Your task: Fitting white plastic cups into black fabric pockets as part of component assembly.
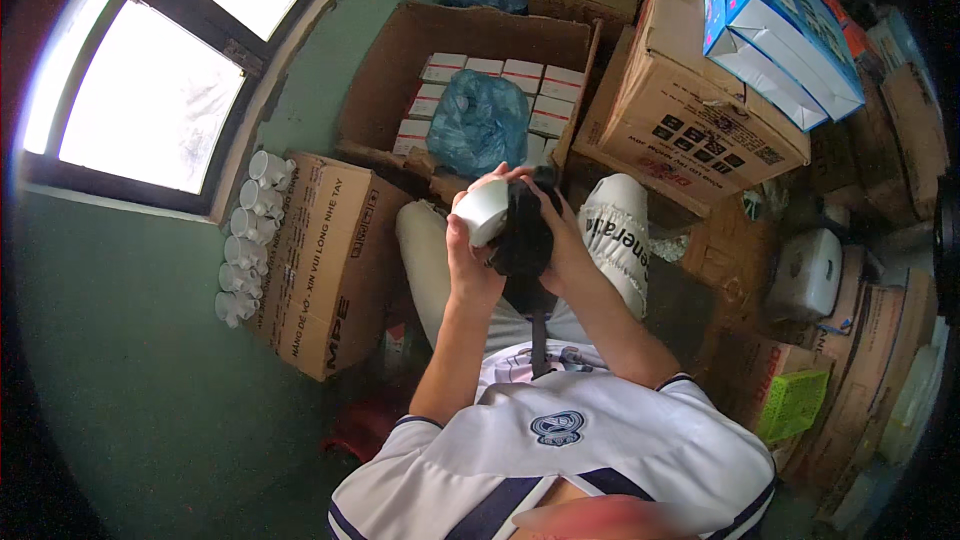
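A smooth white rounded piece, shaped like a cup (484, 208), is in my left hand (470, 265), whose fingers are closed around it. Right beside it, my right hand (562, 240) grips a black cloth-like bundle (525, 230) that touches the white cup. Both hands are close together above my lap. Which part of the cup the bundle covers, I cannot make out. Several white cups (247, 223) with handles stand in a row on a closed cardboard box (325, 270) to my left.
Ahead is an open carton (372, 80) with small white boxes (550, 116) and a blue plastic bag (478, 120). A large cardboard box (690, 140) at the right bears blue-and-white packages (785, 35). A green basket (795, 405) and more cartons line the right side; a window (150, 95) is at left.
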`<state>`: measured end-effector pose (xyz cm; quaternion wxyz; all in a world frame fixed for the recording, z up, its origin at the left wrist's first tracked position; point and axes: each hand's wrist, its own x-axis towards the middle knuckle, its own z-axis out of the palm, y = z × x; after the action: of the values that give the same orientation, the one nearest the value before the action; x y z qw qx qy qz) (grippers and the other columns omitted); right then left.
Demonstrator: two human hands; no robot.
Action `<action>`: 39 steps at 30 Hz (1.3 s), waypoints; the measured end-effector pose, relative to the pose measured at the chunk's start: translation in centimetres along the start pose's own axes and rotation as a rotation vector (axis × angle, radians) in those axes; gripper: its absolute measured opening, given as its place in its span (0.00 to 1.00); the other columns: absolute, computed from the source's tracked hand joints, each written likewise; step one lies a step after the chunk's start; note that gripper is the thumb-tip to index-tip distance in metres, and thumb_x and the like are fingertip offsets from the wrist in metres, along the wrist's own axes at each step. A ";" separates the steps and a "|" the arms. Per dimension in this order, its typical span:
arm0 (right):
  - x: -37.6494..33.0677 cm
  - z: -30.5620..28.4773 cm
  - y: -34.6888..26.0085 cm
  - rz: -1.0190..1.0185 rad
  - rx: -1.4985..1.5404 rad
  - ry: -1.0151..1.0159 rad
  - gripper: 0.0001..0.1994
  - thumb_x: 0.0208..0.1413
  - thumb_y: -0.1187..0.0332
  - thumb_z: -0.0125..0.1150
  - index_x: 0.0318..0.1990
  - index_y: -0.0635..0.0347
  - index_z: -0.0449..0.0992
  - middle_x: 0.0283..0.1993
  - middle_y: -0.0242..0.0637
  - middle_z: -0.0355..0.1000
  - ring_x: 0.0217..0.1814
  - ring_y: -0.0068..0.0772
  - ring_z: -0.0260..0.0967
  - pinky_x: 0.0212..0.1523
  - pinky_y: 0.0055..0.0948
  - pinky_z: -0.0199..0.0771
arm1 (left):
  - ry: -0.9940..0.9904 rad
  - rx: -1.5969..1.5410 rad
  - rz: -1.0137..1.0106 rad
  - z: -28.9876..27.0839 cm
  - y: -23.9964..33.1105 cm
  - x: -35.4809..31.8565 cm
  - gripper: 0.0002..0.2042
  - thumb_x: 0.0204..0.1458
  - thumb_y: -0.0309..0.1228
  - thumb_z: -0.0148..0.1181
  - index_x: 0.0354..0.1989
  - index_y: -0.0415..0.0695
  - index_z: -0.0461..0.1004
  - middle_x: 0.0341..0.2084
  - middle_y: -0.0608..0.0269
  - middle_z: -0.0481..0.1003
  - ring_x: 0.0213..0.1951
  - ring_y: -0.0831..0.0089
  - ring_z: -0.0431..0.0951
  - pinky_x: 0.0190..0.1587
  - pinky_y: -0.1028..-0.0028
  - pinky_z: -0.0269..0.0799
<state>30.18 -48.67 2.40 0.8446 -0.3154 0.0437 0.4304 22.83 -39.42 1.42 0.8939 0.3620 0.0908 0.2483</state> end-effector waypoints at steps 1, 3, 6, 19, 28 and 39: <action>0.2 -0.3 0.2 -0.002 0.003 0.001 0.16 0.69 0.59 0.65 0.59 0.52 0.75 0.54 0.31 0.76 0.57 0.27 0.76 0.56 0.31 0.80 | -0.002 0.002 -0.002 -0.3 -0.1 0.0 0.48 0.57 0.70 0.57 0.68 0.35 0.64 0.68 0.47 0.68 0.68 0.57 0.70 0.71 0.57 0.68; 0.7 -1.2 0.8 0.060 0.040 -0.116 0.16 0.70 0.58 0.64 0.59 0.53 0.75 0.54 0.32 0.76 0.57 0.27 0.76 0.57 0.32 0.80 | 0.051 0.061 0.051 -0.9 -0.4 0.1 0.54 0.54 0.74 0.56 0.72 0.33 0.60 0.72 0.48 0.64 0.70 0.58 0.68 0.73 0.58 0.65; 0.9 -1.2 0.8 0.112 -0.008 -0.064 0.16 0.70 0.58 0.63 0.60 0.54 0.75 0.54 0.33 0.77 0.57 0.29 0.77 0.57 0.33 0.80 | 0.056 0.035 0.012 0.1 0.2 0.1 0.58 0.51 0.78 0.55 0.73 0.33 0.59 0.73 0.49 0.61 0.72 0.61 0.65 0.74 0.60 0.64; 1.5 -3.6 1.9 0.022 -0.391 -0.098 0.24 0.71 0.67 0.60 0.71 0.63 0.66 0.66 0.40 0.71 0.67 0.29 0.69 0.68 0.32 0.70 | 0.027 0.073 0.078 -2.9 -1.4 -0.3 0.53 0.48 0.80 0.54 0.60 0.35 0.72 0.61 0.48 0.74 0.63 0.61 0.73 0.68 0.61 0.69; -0.4 -3.0 2.0 -0.408 -1.239 -0.235 0.35 0.55 0.75 0.71 0.70 0.60 0.64 0.61 0.40 0.73 0.68 0.33 0.68 0.68 0.34 0.67 | 0.087 0.454 0.287 -3.1 -0.5 -0.7 0.24 0.56 0.39 0.75 0.52 0.42 0.67 0.55 0.55 0.73 0.56 0.65 0.75 0.61 0.66 0.70; 1.6 -7.8 1.4 -0.259 -0.442 -0.179 0.29 0.64 0.55 0.66 0.68 0.58 0.68 0.58 0.34 0.71 0.61 0.28 0.66 0.65 0.33 0.64 | -0.124 0.819 0.185 -0.3 -1.4 -0.7 0.26 0.68 0.31 0.59 0.70 0.39 0.57 0.62 0.53 0.67 0.63 0.64 0.68 0.68 0.63 0.62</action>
<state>31.67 -51.35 -5.08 0.8038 -0.4559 -0.1669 0.3439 22.63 -40.50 0.19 0.6541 0.7081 0.0951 0.2485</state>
